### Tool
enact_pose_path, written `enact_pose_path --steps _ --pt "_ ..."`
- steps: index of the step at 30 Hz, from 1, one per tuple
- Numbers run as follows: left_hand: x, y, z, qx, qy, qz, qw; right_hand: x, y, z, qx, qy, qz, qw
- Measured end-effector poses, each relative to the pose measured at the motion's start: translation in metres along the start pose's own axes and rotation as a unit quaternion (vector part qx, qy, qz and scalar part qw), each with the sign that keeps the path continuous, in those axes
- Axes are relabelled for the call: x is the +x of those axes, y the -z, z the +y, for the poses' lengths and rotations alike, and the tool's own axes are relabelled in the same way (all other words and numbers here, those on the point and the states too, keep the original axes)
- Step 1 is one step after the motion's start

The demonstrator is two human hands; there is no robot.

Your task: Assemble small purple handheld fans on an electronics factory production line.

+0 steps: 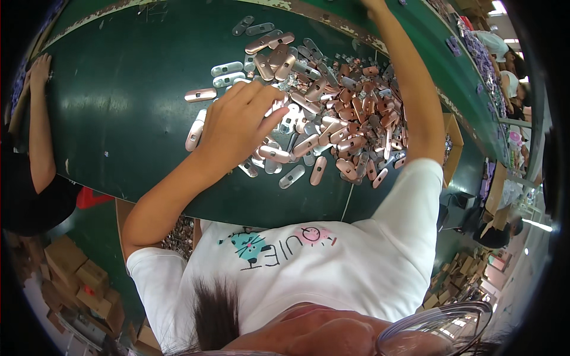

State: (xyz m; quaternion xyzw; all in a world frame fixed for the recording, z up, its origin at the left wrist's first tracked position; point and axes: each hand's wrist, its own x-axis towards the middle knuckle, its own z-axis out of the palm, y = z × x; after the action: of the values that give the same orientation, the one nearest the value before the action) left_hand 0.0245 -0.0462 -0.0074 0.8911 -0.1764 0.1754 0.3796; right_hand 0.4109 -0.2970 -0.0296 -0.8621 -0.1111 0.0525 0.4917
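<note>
My left hand [240,113] is over the left side of a heap of small metal covers [317,113]. Its fingers curl down toward the thumb, and a shiny bit shows between them, too hidden to name. The covers are oval, each with a small square hole, some copper-pink and some silver. A pink one [200,95] lies just left of my hand. My right arm stretches far forward past the heap. Only the edge of my right hand [373,5] shows at the top of the picture, its fingers cut off.
The heap sits on a dark green table [130,124]. Beyond its worn rim [356,35] runs a green belt with purple parts [454,46]. Another person's arm [40,118] rests at the far left. A cardboard box [452,142] stands at the right, stacked cartons [83,273] at lower left.
</note>
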Motion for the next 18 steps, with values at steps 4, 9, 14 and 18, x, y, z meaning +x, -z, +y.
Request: enact_pose_path --steps 4,9,14,18 --pt "-0.007 0.011 -0.003 0.075 0.001 -0.010 0.997 -0.043 -0.047 -0.080 -0.187 -0.023 0.198 0.962" --pt "-0.012 0.008 -0.005 0.127 0.006 -0.040 0.991 -0.151 -0.064 -0.093 -0.202 0.350 -0.069 0.912" --pt "-0.011 0.008 0.001 0.151 -0.017 -0.061 0.987 -0.196 -0.035 -0.064 -0.192 0.237 -0.045 0.951" --pt "-0.010 0.006 0.000 0.174 -0.034 -0.054 0.983 -0.211 -0.047 -0.059 -0.315 0.341 -0.016 0.886"
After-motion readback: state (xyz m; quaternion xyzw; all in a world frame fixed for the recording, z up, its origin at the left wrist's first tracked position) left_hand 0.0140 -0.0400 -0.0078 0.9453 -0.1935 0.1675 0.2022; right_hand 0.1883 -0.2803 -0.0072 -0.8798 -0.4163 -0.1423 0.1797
